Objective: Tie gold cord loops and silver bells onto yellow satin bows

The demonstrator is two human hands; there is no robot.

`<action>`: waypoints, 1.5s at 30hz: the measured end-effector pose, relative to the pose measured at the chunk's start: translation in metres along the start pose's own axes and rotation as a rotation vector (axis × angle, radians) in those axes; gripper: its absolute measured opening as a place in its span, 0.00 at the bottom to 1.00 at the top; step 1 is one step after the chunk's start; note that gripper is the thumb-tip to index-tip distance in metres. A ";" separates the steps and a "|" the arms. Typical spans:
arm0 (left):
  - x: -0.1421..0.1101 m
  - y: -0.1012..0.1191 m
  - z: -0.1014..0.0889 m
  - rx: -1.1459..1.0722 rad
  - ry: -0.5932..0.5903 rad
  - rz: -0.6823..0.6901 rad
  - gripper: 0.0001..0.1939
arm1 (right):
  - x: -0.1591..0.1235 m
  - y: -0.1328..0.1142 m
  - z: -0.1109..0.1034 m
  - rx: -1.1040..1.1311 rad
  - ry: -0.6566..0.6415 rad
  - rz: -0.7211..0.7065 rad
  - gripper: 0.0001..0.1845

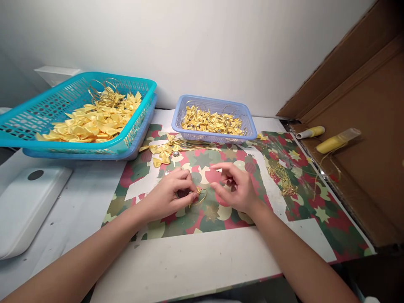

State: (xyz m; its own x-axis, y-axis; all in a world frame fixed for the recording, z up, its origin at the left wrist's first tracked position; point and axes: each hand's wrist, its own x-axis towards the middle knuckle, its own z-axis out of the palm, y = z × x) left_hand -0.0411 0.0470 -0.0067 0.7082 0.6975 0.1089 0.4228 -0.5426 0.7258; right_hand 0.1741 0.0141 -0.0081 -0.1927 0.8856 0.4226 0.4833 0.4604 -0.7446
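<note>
My left hand (172,193) rests on the patterned paper (221,219), its fingers pinched round a loop of gold cord (201,195) and a small yellow piece that I cannot make out clearly. My right hand (235,187) hovers just to the right of the loop with its fingers spread and nothing in them. Several loose yellow ribbon bows (164,152) with gold cords lie on the paper just beyond both hands.
A turquoise basket (47,109) of yellow bows sits at the back left on a blue tray. A lilac basket (249,122) of finished bows stands at the back centre. Gold thread scraps (280,179) lie to the right. Two yellow tubes (334,142) rest on cardboard. A white device (25,202) lies left.
</note>
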 end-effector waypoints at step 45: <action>0.000 0.001 0.014 -0.006 0.126 -0.087 0.07 | -0.019 -0.042 0.007 -0.403 -0.494 0.365 0.08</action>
State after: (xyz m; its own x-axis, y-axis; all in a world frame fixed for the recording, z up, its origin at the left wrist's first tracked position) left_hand -0.0327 0.0400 -0.0151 0.5924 0.7952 0.1291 0.4759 -0.4748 0.7403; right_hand 0.1512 -0.0214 0.0118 -0.2754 0.9464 -0.1687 0.8486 0.1569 -0.5052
